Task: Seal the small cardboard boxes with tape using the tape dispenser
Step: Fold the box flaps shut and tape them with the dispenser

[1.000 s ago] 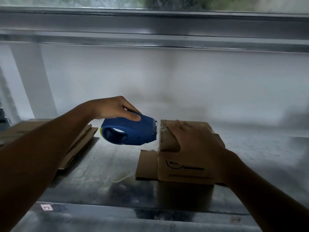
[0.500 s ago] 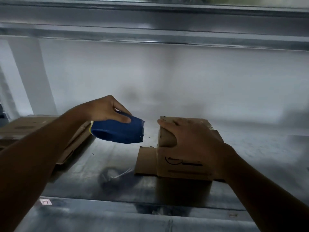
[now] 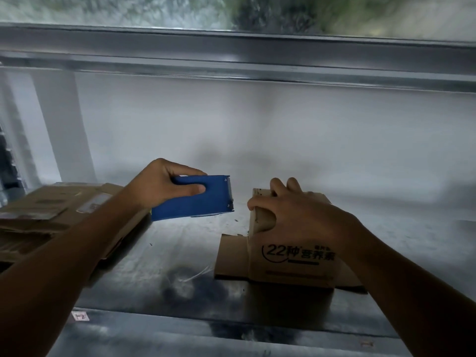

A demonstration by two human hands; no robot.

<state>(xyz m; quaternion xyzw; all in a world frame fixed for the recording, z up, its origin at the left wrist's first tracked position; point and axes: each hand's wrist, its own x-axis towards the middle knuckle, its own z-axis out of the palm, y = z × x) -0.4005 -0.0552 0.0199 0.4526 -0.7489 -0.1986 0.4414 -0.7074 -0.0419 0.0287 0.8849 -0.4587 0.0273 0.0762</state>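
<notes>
we see a matt blue plastic tape dispenser (image 3: 190, 199), a dull brown cardboard box (image 3: 288, 256), and a smudged, faintly glossy metal surface (image 3: 164, 253).

Your box (image 3: 291, 258) sits right of centre on the bench (image 3: 154, 253), with one flap (image 3: 230, 256) flat on the bench to its left. Your right hand (image 3: 296, 215) grips the box's top left edge. Your left hand (image 3: 159, 186) holds the tape dispenser (image 3: 193, 202) in the air left of the box, toothed end facing it, near but apart. The flattened cardboard (image 3: 51, 215) is stacked far left, beyond your left forearm. There's a small label (image 3: 80, 316) on the near edge, left.
</notes>
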